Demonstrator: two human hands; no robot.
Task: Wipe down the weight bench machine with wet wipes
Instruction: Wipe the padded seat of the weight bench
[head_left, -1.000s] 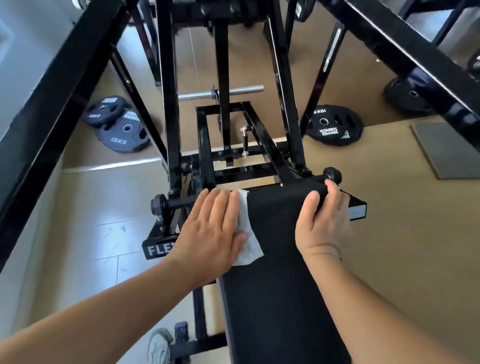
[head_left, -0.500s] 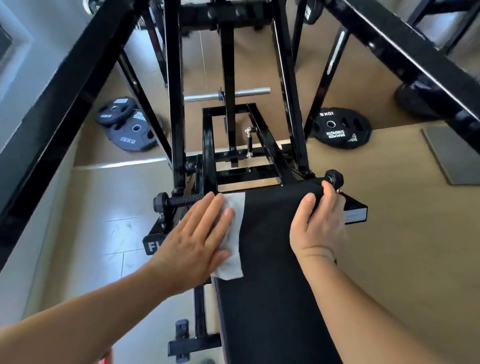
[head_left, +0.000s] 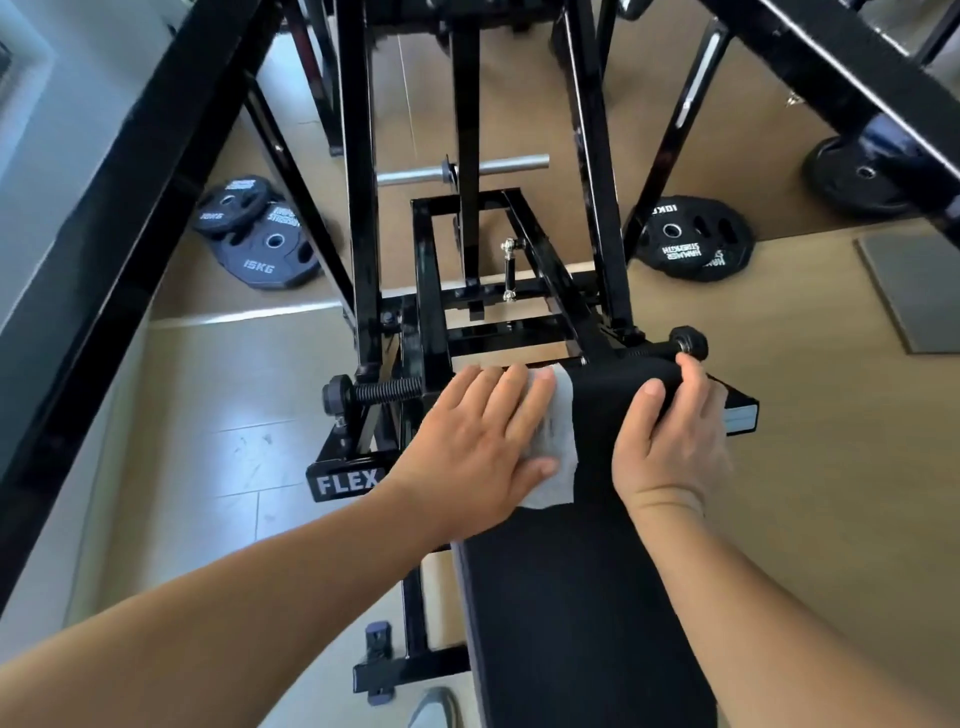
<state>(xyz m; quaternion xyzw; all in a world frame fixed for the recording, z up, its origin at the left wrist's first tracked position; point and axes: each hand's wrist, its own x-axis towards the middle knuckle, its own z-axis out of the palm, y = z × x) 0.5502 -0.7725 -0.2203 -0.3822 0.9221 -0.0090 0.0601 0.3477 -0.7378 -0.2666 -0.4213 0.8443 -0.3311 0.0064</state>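
Pressing flat in the head view, the left hand lies with straight fingers on the white wet wipe at the far left corner of the black padded bench. The right hand grasps the far right corner, its fingers curled over the end edge. Thin, limp and damp, the wipe will probably bunch or slide unless pinned under a broad palm, whereas the bench, judged heavy and rigid under a yielding pad, is best steadied at its edges.

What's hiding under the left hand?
A white wet wipe, pressed flat by the left hand onto the black padded bench. Its covered part and the pad beneath cannot be seen.
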